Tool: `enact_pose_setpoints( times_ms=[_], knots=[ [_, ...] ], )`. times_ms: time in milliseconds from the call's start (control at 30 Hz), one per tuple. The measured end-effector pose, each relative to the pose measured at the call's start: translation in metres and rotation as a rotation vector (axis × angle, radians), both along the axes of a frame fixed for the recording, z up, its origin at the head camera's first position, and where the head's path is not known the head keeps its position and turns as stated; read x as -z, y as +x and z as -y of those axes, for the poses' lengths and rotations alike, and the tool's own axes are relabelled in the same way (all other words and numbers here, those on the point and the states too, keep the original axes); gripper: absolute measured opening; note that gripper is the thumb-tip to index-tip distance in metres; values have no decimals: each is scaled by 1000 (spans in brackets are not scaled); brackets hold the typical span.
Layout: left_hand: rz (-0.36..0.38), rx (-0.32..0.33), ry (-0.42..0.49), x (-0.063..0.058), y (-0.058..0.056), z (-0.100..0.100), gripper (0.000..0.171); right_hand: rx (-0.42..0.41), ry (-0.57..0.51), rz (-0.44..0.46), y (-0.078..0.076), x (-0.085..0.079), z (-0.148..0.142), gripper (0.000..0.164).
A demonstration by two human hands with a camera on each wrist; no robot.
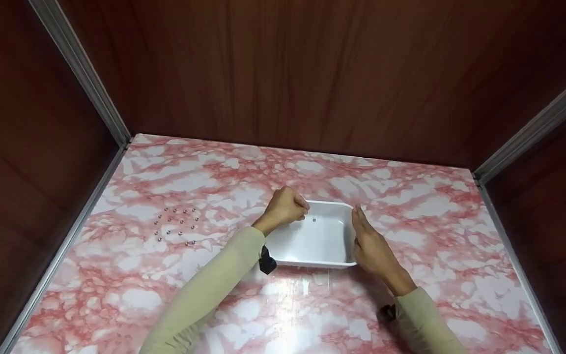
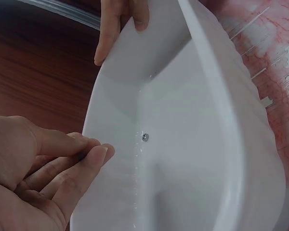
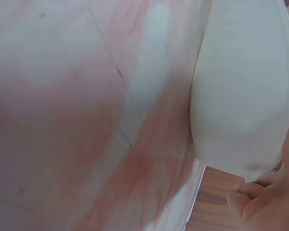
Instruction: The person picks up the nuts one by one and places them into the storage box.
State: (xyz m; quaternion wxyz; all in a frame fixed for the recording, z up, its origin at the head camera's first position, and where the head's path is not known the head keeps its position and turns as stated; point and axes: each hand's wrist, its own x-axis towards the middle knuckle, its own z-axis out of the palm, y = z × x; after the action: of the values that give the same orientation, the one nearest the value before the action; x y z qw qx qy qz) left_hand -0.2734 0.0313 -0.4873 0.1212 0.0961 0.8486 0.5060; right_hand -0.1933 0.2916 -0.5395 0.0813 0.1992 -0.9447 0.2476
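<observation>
A white rectangular plastic tub [image 1: 312, 241] sits on the table. My left hand [image 1: 285, 206] is over its back-left rim; in the left wrist view the thumb and fingertips [image 2: 98, 154] meet, with nothing visible between them. Below those fingertips, a small silver ring-shaped piece [image 2: 145, 137] shows inside the tub, where wall and floor join. At the tub's right end my right hand [image 1: 374, 248] grips the wall, long fingers outside and thumb over the rim. The right wrist view has the tub's outer wall [image 3: 241, 96] and curled fingers [image 3: 253, 197] at its corner.
Several small silver pieces [image 1: 181, 222] lie loosely spread on the table left of the tub. The red-and-white marbled tabletop [image 1: 410, 236] is bounded by a dark wood-grain back panel [image 1: 283, 73] and side panels with metal edge strips [image 1: 86, 73].
</observation>
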Motion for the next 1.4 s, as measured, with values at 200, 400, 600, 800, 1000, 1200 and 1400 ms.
enact_pose_setpoints(
  times_ms=[200,400,600,800,1000,1200,1400],
  knots=[
    [-91,49,0,-9,5,4,20,14,5,-4,0,0,-1,64],
    [-228,44,-54,-10,8,13,24,23,12,-1,-1,-1,-2,66],
    [-264,23,-66,-11,14,26,22,17,17,-4,-1,0,-4,68],
    [-296,11,-144,-17,23,43,25,17,17,-12,-1,0,-4,69],
    [-395,15,-223,-18,33,65,30,8,10,-20,0,2,-3,66],
    [-477,-37,-248,-14,43,89,33,1,7,-30,0,3,0,64],
    [-467,-68,-247,-7,55,106,36,0,11,-37,-1,2,-1,64]
  ],
)
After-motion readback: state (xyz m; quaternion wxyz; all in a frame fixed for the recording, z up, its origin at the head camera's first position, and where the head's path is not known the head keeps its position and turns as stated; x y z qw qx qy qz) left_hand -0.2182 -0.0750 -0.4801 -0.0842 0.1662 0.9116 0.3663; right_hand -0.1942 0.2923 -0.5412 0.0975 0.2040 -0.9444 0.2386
